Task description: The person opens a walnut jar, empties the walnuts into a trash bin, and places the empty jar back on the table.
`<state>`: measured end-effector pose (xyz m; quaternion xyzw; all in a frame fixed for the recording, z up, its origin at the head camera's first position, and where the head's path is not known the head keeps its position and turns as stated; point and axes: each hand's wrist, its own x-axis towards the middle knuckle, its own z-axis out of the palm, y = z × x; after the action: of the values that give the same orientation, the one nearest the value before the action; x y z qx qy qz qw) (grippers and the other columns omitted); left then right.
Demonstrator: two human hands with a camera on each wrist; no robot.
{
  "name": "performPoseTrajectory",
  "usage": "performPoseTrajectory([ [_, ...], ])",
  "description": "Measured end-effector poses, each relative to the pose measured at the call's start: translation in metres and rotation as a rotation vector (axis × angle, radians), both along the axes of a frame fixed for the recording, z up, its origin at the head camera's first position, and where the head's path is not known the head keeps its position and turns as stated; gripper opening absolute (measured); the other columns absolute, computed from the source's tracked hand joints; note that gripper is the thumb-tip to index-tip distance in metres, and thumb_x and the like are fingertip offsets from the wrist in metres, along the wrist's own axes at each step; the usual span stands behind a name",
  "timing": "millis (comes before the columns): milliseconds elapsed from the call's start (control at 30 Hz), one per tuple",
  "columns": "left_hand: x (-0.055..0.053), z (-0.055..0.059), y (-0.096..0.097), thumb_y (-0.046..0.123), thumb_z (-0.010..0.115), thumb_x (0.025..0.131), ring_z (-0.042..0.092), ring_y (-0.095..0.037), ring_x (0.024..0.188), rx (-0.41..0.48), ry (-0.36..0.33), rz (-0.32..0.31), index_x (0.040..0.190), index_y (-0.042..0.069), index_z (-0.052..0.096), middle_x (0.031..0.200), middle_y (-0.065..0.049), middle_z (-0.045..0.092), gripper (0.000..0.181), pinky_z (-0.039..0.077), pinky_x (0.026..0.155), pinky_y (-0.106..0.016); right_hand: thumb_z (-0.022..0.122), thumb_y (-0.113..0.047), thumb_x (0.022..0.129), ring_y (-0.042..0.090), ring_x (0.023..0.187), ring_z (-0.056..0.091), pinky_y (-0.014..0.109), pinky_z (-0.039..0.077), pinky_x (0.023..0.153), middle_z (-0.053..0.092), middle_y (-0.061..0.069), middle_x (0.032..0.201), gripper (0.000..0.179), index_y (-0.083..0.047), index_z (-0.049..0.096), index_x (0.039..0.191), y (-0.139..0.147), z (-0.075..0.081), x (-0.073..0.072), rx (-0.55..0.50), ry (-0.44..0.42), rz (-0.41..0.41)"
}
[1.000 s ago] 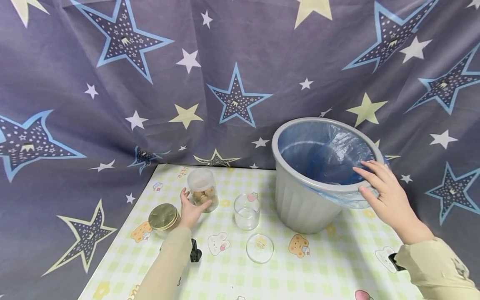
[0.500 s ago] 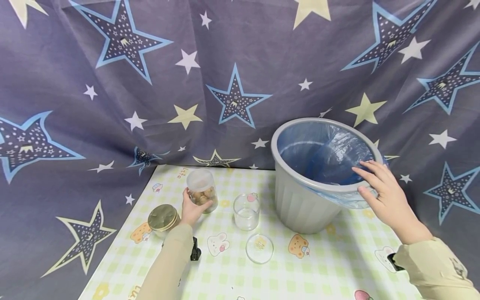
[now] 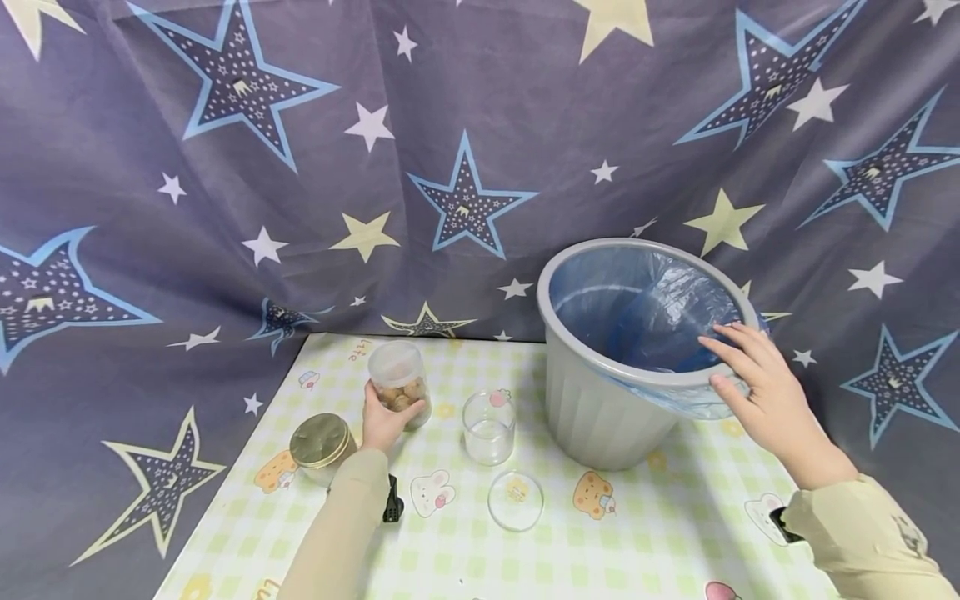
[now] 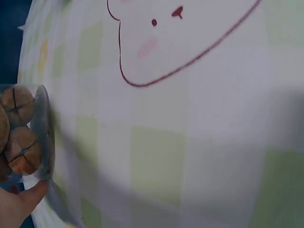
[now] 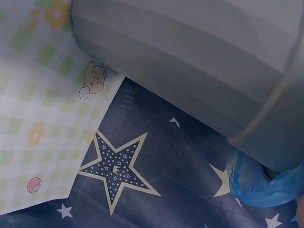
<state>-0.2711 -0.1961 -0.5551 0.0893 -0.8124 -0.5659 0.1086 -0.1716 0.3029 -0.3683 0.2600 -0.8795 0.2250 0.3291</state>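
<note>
My left hand (image 3: pixel 384 422) grips a clear jar (image 3: pixel 396 372) with a frosted top, thumb at its front right and fingers round its left side. Brown round pieces with cross-shaped dark lines (image 4: pixel 23 148) fill its lower part. Beside the left forearm stands a jar with a gold lid (image 3: pixel 319 439). To the right of the gripped jar is a clear open container (image 3: pixel 489 433). My right hand (image 3: pixel 765 400) is at the near right rim of a grey bin (image 3: pixel 600 408), fingers spread and loosely bent. Blue plastic liner (image 3: pixel 667 308) lines the bin.
A clear round lid (image 3: pixel 515 501) lies flat on the checked tablecloth (image 3: pixel 420 554). Behind the table hangs a dark curtain with stars (image 3: pixel 480 100). The bin stands at the back right, close to this curtain.
The left fingers, spread beside the frosted-top jar a second ago, have closed round it. The right hand keeps its place at the bin rim. The head view has shifted slightly.
</note>
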Motion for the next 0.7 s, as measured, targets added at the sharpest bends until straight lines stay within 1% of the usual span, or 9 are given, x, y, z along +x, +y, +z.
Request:
performPoseTrajectory([
  [167, 0.0022, 0.0036, 0.0056, 0.016, 0.083, 0.070, 0.031, -0.035, 0.137, 0.062, 0.036, 0.010, 0.147, 0.005, 0.016, 0.145, -0.020, 0.035, 0.103, 0.022, 0.117, -0.047, 0.047, -0.040, 0.098, 0.030, 0.133, 0.036, 0.037, 0.015, 0.120, 0.051, 0.026, 0.127, 0.045, -0.010, 0.058, 0.129, 0.0001, -0.0003, -0.0007, -0.006, 0.007, 0.003],
  [267, 0.0022, 0.0037, 0.0066, 0.015, 0.084, 0.069, 0.033, -0.034, 0.136, 0.067, 0.047, 0.023, 0.145, 0.005, 0.018, 0.143, -0.019, 0.037, 0.101, 0.024, 0.116, -0.046, 0.047, -0.040, 0.098, 0.030, 0.133, 0.036, 0.037, 0.016, 0.120, 0.051, 0.026, 0.127, 0.045, -0.010, 0.058, 0.129, 0.0001, -0.0004, -0.0011, -0.008, 0.007, 0.003],
  [500, -0.0010, 0.0026, 0.0072, 0.009, 0.084, 0.068, 0.039, -0.031, 0.132, 0.111, 0.073, 0.021, 0.141, 0.004, 0.023, 0.139, -0.017, 0.040, 0.095, 0.030, 0.114, -0.043, 0.047, -0.042, 0.098, 0.032, 0.133, 0.035, 0.039, 0.016, 0.120, 0.051, 0.025, 0.127, 0.046, -0.011, 0.058, 0.130, 0.0008, -0.0017, -0.0011, -0.001, 0.000, -0.014],
  [700, 0.0016, 0.0075, 0.0091, 0.010, 0.084, 0.068, 0.038, -0.033, 0.132, 0.098, 0.061, 0.046, 0.141, 0.005, 0.024, 0.139, -0.018, 0.041, 0.095, 0.028, 0.114, -0.045, 0.048, -0.040, 0.098, 0.027, 0.136, 0.034, 0.037, 0.017, 0.119, 0.051, 0.025, 0.128, 0.045, -0.011, 0.057, 0.130, 0.0010, -0.0035, -0.0011, -0.008, -0.008, -0.019],
])
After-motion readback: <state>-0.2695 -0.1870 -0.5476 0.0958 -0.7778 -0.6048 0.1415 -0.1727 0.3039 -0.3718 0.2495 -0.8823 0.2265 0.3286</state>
